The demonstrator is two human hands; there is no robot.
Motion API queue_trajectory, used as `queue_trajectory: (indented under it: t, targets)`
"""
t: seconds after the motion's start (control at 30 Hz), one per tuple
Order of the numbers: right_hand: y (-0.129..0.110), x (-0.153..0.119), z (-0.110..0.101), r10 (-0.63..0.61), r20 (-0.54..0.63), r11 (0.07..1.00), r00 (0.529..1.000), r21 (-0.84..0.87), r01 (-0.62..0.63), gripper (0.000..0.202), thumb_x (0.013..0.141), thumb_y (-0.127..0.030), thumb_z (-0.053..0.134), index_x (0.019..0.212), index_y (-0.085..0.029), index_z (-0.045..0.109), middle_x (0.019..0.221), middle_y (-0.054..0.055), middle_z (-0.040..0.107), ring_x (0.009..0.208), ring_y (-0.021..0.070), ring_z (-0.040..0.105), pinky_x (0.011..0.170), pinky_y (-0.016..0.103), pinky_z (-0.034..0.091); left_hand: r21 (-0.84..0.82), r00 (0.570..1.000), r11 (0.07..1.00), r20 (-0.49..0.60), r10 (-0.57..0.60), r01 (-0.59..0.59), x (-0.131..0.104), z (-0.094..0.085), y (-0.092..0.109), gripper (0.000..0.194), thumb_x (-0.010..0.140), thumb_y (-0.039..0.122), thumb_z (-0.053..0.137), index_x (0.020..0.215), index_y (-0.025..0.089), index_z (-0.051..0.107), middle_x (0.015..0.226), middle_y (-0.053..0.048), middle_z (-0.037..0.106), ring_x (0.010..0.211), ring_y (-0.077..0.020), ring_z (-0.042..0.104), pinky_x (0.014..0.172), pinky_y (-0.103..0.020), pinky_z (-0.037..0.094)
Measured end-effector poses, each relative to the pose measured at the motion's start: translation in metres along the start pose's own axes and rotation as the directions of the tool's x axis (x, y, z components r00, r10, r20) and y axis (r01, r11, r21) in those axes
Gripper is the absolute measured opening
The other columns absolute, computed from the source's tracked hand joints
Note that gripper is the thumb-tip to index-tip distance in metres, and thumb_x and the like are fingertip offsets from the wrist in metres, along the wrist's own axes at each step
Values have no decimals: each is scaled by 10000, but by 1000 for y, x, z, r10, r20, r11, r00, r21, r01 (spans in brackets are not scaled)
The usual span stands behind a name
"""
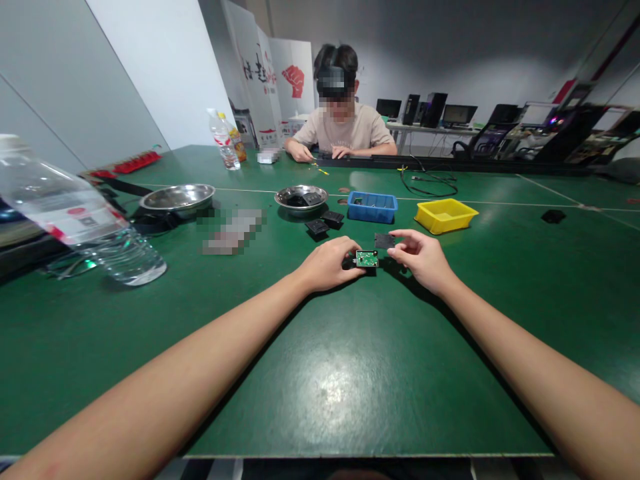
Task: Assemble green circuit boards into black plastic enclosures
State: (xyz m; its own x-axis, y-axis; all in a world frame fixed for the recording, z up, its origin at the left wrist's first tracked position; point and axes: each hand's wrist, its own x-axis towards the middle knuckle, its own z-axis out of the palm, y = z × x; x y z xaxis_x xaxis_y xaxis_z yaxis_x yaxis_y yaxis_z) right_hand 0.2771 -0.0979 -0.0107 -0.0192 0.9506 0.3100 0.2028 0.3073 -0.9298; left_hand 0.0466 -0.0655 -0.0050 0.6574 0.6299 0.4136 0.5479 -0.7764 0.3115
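My left hand (333, 263) is closed on a small black housing with a green circuit board (367, 259) showing in its open face. Between the fingertips of my right hand (420, 257) is a flat black cover (384, 241), held just above and to the right of the board. The two parts are close together; whether they touch I cannot tell. Beyond my left hand, black plastic pieces (317, 229) lie on the green table (320, 373). A steel bowl (301, 208) behind them holds more black parts.
Past my hands stand a blue bin (373, 207) with small parts inside and a yellow bin (447, 217). A steel dish (179, 200) and a large water bottle (85, 213) are on the left. One black piece (553, 216) lies far right. Across the table sits a person (345, 130).
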Motion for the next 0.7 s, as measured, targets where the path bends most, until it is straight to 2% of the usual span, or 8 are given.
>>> queue_trajectory:
  t: [0.5,0.7]
  targets:
    - [-4,-6,8,-8,153,997,988,-76,20,440,694,-393,777,1051,-146,704,656,-22,601,588,128,512,573,277,410,28,997,999,67,37,-39,0,2,-4,354,844,466,711,1013,159,658,953,-78,691,879,-233,647,772,-328,496]
    - [-3,-6,8,-4,179,993,984,-111,24,415,707,-376,760,1044,-141,702,651,-28,594,583,128,506,579,281,402,-3,999,1000,47,25,-25,0,3,-4,429,858,493,678,1129,165,622,1017,-92,693,929,-250,649,822,-365,510]
